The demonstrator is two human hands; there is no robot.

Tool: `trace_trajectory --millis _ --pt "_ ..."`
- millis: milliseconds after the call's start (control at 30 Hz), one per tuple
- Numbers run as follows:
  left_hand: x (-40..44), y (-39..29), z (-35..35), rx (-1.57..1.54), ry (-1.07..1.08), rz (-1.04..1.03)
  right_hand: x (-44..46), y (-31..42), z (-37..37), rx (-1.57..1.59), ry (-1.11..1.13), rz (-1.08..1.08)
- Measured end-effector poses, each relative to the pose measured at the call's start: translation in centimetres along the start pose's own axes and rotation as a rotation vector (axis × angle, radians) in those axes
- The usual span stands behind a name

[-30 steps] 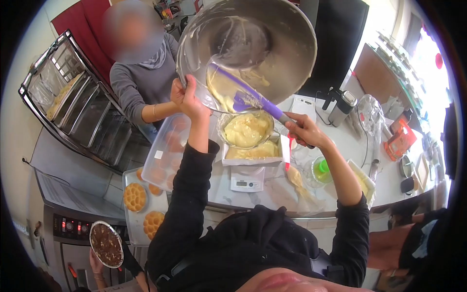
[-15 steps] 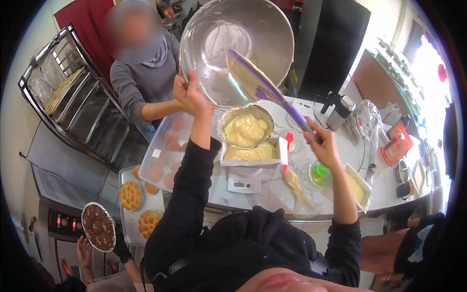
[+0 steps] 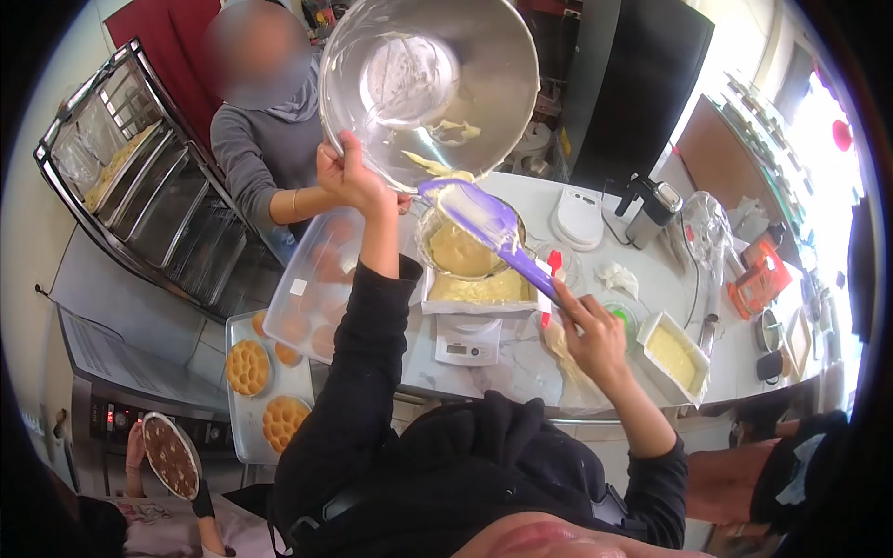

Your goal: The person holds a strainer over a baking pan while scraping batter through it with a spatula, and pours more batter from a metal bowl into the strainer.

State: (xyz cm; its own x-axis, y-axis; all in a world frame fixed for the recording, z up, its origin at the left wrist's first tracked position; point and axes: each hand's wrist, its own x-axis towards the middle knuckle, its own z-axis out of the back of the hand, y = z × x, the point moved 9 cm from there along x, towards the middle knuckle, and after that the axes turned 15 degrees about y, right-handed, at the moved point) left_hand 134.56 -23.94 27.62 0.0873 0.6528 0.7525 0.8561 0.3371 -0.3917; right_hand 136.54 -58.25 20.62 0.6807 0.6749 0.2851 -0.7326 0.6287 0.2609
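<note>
Purple spatula point(image 3: 484, 219), right grip point(image 3: 595, 337) closed around it; steel bowl point(image 3: 502, 79), left grip point(image 3: 361, 184) pinching rim point(image 3: 322, 110)

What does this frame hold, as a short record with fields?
Left hand: the left hand grips the tilted metal bowl at its edge
Right hand: the right hand holds the purple spatula, its blade smeared with pale batter
Below the spatula: round pan of batter, over a white box with more
Near the box: digital scale
Tray, left: honeycomb-patterned buns
Others: person in grey across the table
</note>
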Motion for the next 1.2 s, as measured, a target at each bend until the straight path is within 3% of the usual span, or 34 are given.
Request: trace_trajectory --millis 67,133,233,333,467,533,600,733,867,1000,1033,1133,1200 --pt "0.3 0.2 0.4 0.017 0.015 -0.015 -0.4 -0.6 1.9 0.0 0.068 0.003" --pt "0.3 0.2 0.9 -0.007 0.057 -0.006 -0.1 -1.6 3.8 0.214 0.119 -0.082" --pt "1.4 1.2 1.1 -0.052 0.407 -0.028 1.7 -3.3 5.2 0.387 0.174 -0.203" --pt "-0.1 0.7 1.0 -0.02 0.219 -0.037 4.9 -4.2 6.4 0.396 0.121 -0.203" --pt "-0.7 0.7 0.1 -0.238 0.176 0.02 7.7 -6.8 5.2 0.332 0.072 -0.199" --pt "-0.8 0.9 -0.2 -0.357 0.14 0.069 8.3 -7.8 2.7 0.472 0.253 -0.276" --pt "-0.8 0.7 -0.5 -0.287 0.158 0.056 8.7 -7.3 1.0 0.59 0.419 -0.328" --pt "-0.4 0.4 -1.5 -0.253 0.205 0.094 9.1 -7.4 -2.2 0.735 0.622 -0.254" --pt "0.3 1.1 -1.0 -0.258 0.161 0.054 8.3 -8.4 -3.1 0.715 0.663 -0.182" --pt "1.2 -0.8 -1.3 -0.101 0.144 -0.008 7.3 -6.3 1.6 0.313 0.294 0.152" --pt "1.3 -1.0 -1.4 -0.086 0.138 -0.013 6.5 -4.9 3.5 0.189 0.167 0.163" --pt "1.5 -1.2 -1.0 -0.103 0.112 -0.019 4.9 -6.2 3.4 0.229 0.138 -0.006" --pt "1.4 -1.1 -0.6 -0.125 0.066 0.026 3.8 -5.7 3.3 0.225 0.033 0.024"
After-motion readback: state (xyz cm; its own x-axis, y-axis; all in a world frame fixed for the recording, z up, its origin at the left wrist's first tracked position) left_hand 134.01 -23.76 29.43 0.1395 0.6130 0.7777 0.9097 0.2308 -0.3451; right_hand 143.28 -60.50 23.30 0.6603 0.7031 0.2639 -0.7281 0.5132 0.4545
